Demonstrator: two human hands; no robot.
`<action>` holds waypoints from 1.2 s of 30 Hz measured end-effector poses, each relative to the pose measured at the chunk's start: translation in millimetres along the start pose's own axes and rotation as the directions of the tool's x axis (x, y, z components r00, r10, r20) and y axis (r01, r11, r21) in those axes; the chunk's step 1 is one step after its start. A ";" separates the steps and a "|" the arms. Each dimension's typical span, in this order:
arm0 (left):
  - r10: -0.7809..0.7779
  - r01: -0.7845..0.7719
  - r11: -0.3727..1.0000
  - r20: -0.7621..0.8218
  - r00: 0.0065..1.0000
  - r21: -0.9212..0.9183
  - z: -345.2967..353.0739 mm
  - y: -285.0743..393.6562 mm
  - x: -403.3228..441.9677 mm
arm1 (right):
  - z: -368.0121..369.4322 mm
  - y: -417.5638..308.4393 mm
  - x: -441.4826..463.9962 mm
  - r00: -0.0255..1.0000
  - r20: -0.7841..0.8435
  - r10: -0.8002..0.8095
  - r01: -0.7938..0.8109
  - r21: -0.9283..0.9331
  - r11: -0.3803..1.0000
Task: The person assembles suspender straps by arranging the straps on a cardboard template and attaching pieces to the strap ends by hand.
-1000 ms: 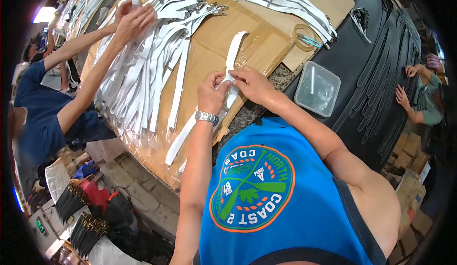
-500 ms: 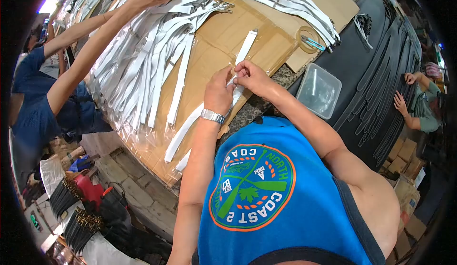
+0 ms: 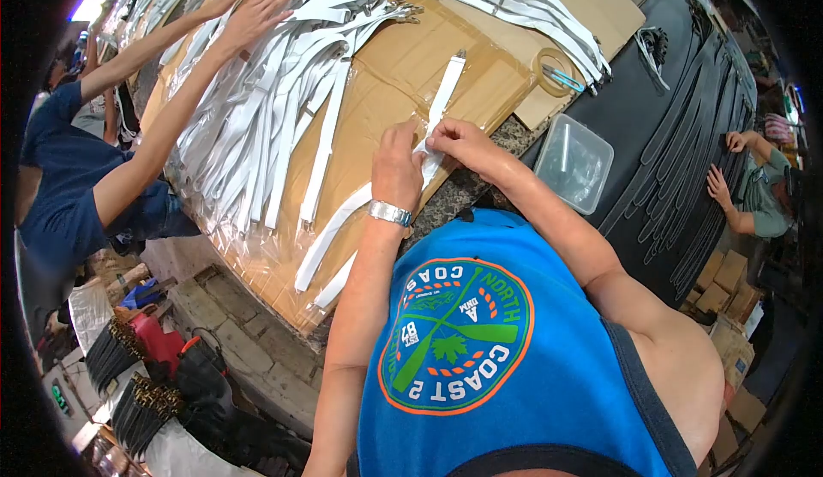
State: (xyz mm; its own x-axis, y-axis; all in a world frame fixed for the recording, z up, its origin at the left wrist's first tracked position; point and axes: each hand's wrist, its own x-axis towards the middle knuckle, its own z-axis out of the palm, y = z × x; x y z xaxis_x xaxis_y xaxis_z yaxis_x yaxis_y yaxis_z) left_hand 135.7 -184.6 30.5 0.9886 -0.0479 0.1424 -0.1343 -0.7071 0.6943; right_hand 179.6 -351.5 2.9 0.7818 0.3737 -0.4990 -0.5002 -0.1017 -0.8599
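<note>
A white elastic suspender strap (image 3: 445, 90) with a metal clip at its far end lies across the cardboard. My right hand (image 3: 463, 146) pinches this strap near its middle, fingertips closed on it. Just to the left, my left hand (image 3: 397, 170), with a metal watch at its wrist, is close against the same strap. Its fingers are partly curled and hidden from this angle, so its grip does not show. Further white strap lengths (image 3: 333, 230) trail out below my left hand toward the near edge.
A large heap of white suspenders (image 3: 257, 134) covers the cardboard (image 3: 394, 57) at left, where another person's hands (image 3: 257, 14) reach over it. At right are a tape roll (image 3: 557, 72), a clear plastic box (image 3: 574, 164) and black straps (image 3: 677, 151), with another person beside them.
My left hand has shifted slightly down, and my right hand has lowered a little along the strap. The other person's hands at upper left have moved left and down over the heap.
</note>
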 end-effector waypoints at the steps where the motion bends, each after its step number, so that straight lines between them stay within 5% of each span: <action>1: 0.004 -0.004 1.000 -0.003 1.000 -0.015 1.9 -0.6 -1.5 | 2.1 -0.2 -1.5 0.999 -0.009 -0.043 0.043 -0.010 0.999; 7: 0.002 -0.002 0.999 -0.002 1.000 -0.035 0.3 3.4 -4.2 | 5.3 -7.2 -2.4 0.988 0.064 -0.138 0.139 -0.001 0.990; 13: 0.037 -0.037 0.999 -0.014 0.999 -0.039 0.4 2.0 -4.1 | 2.8 -21.3 -5.6 0.993 0.108 -0.038 0.026 0.114 0.993; 19: -0.034 0.034 0.997 0.003 0.999 -0.074 3.3 -2.3 -5.0 | -11.1 0.2 4.7 0.987 0.120 -0.107 0.121 -0.115 0.986; 25: -0.030 0.032 0.995 0.021 0.999 -0.090 1.4 -2.0 -6.8 | -8.6 6.9 5.6 0.999 -0.003 -0.043 0.039 -0.365 0.930; 32: 0.011 -0.011 0.997 0.002 1.000 -0.070 4.6 -4.0 -0.3 | -4.4 8.5 7.7 0.976 0.161 -0.149 0.150 0.004 0.989; 36: -0.064 0.072 0.993 0.081 0.995 -0.094 -0.7 -8.8 2.3 | -15.0 11.6 11.4 0.969 0.226 -0.097 0.149 -0.224 0.963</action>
State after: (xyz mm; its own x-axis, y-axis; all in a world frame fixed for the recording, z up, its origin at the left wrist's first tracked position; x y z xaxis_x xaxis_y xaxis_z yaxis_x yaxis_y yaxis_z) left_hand 139.1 -178.0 25.2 0.9974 -0.0594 0.0400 -0.0688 -0.6393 0.7659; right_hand 188.3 -362.3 -14.3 0.7219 0.5809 -0.3760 -0.2821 -0.2491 -0.9265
